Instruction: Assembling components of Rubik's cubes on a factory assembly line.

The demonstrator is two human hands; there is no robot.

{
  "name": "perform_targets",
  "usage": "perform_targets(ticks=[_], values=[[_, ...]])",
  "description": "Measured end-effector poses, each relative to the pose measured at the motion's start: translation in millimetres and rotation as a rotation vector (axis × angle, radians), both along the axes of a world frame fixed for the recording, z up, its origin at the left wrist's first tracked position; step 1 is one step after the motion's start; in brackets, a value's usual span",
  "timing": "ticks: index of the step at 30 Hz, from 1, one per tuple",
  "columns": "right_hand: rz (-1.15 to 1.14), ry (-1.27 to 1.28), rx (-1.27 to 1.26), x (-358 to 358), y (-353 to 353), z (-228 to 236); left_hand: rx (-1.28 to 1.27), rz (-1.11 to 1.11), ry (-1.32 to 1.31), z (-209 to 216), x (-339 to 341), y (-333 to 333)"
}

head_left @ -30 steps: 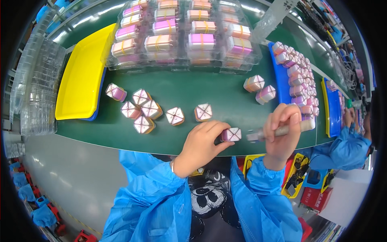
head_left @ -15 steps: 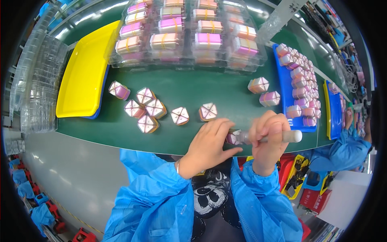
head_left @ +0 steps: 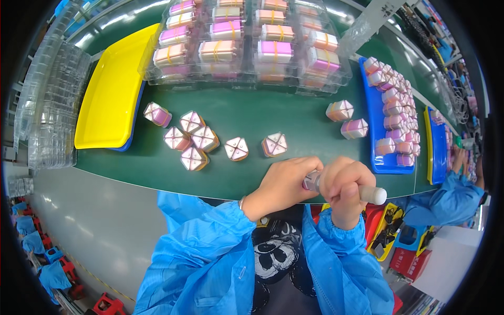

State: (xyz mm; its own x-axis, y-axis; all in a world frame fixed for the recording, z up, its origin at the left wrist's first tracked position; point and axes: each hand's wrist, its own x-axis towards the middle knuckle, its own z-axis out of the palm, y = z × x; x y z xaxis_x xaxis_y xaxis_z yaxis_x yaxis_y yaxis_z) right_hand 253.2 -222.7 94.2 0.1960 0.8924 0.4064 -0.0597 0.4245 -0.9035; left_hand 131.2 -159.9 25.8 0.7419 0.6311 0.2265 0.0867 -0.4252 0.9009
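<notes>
My left hand (head_left: 283, 182) is curled round a small block (head_left: 310, 180) near the table's front edge, mostly hidden by my fingers. My right hand (head_left: 346, 190) is wrapped in a fist round a tool with a thick whitish cylindrical handle (head_left: 373, 195). The tool's front end is at the block; its kind and whether it touches cannot be made out. Just beyond my left hand stands a block (head_left: 274, 144) with a white top crossed by dark lines. Another such block (head_left: 237, 149) and a cluster of several blocks (head_left: 194, 158) stand further left.
A yellow tray (head_left: 107, 100) lies at the left beside stacked clear plastic trays (head_left: 55, 105). Clear trays of banded pink and peach blocks (head_left: 218, 51) fill the back. A blue tray (head_left: 379, 161) of blocks is right, with two loose blocks (head_left: 354, 128) beside it. A co-worker's sleeve (head_left: 446, 197) shows far right.
My left hand has closed in round the block, its fingers less spread. My right hand and the tool have shifted slightly, with the handle's end lower. The view has moved a little.
</notes>
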Motion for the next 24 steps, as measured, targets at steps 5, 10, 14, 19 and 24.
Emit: perform_targets(ticks=[5,10,14,19,24], values=[[0.079,-0.056,-0.041,-0.2,2.7,4.7,0.009,-0.004,-0.010,-8.8,4.1,-0.7],[0.001,0.001,-0.036,-4.6,5.2,0.5,0.021,0.007,-0.018,-9.0,3.6,-0.9],[-0.085,-0.042,0.015,-10.2,3.3,-4.5,-0.018,0.003,0.004,-2.9,2.4,-0.8],[-0.157,-0.044,-0.041,-13.6,1.2,-2.8,-0.010,0.012,0.008,-5.2,1.9,-1.7],[-0.207,-0.105,-0.063,-14.9,-0.5,-2.7,0.006,0.025,0.002,-6.1,1.6,-2.5]])
